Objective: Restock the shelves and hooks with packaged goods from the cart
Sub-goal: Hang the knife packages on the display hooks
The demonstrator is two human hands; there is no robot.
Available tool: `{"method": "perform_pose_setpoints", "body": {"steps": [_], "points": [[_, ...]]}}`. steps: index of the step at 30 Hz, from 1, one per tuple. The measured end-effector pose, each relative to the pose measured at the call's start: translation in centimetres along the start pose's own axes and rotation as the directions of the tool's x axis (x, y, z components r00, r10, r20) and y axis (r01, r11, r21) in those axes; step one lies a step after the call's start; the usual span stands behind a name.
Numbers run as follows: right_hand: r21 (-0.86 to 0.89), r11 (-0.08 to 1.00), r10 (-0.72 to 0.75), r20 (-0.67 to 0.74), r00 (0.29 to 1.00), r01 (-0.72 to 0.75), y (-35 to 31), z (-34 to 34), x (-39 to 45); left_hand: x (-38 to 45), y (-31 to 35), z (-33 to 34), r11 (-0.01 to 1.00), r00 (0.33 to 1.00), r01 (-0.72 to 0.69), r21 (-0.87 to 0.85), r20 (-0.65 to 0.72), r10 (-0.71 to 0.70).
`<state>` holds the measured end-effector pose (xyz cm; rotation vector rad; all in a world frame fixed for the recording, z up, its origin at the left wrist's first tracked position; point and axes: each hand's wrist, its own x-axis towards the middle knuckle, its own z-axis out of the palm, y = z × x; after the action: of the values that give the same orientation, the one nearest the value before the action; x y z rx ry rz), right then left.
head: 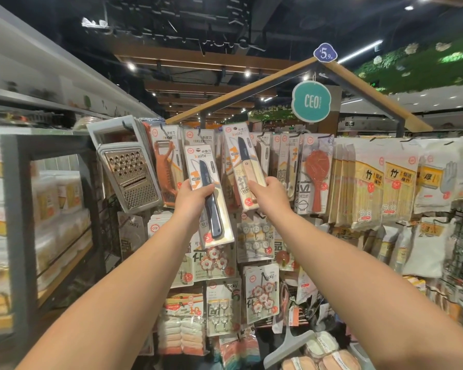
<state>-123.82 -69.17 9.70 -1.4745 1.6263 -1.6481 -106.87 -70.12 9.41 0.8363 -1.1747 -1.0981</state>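
Overhead, grater [130, 170] and peelers [167, 166] crowd both hands' [191, 200] knife packs [209, 193].

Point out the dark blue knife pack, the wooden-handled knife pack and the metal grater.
Dark blue-handled knife pack [211, 206]: head view, handle.
Wooden-handled knife pack [247, 166]: head view, handle.
Metal box grater [130, 173]: head view, perforated face.
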Motion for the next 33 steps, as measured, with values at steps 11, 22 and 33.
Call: {"method": "perform_pose_setpoints", "body": {"steps": [11, 22, 33], "points": [[-0.026, 1.0, 0.006, -0.017, 1.0, -0.006, 0.9, -0.2, 0.4, 0.9, -0.7, -0.6, 0.999, 1.0, 0.019, 0.03, -0.013, -0.018], [-0.108, 0.977, 0.211, 0.358, 0.91, -0.184, 1.6, 0.1, -2.0, 0.8, -0.3, 0.7, 0.996, 0.999, 0.025, -0.089, 0.025, -0.023], [0.201, 0.965, 0.1, 0.32, 0.942, -0.171, 1.6, -0.5, -2.4, 1.3, 0.1, 3.1, 0.996, 0.976, 0.063, 0.057, 0.204, -0.073]]}}
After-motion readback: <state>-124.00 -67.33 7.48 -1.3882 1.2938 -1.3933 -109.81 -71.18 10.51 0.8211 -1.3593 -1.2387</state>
